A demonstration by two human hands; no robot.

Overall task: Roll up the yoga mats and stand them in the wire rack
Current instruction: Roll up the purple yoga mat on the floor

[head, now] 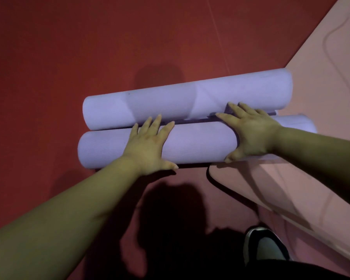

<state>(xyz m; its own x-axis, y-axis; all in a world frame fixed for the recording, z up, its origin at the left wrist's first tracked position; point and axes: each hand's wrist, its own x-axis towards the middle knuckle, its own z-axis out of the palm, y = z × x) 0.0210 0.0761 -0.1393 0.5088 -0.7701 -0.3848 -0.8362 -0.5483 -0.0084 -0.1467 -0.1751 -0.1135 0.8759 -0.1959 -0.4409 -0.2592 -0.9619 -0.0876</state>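
**Lilac rolls lie crosswise under both palms**

Lilac foam, two rolls side by side at frame centre, long axes running left to right, slightly uphill. The near roll (109,147) sits under the left hand (148,147) and right hand (251,132), both spread flat, gripping nothing. The far roll (170,102) touches it, just beyond the fingertips. No rack is in view.

Two lavender rolled mats (190,98) lay on a deep red floor (69,47). At three o'clock spread a pale pink mat (321,87); at five o'clock, a black-and-grey shoe (265,245).
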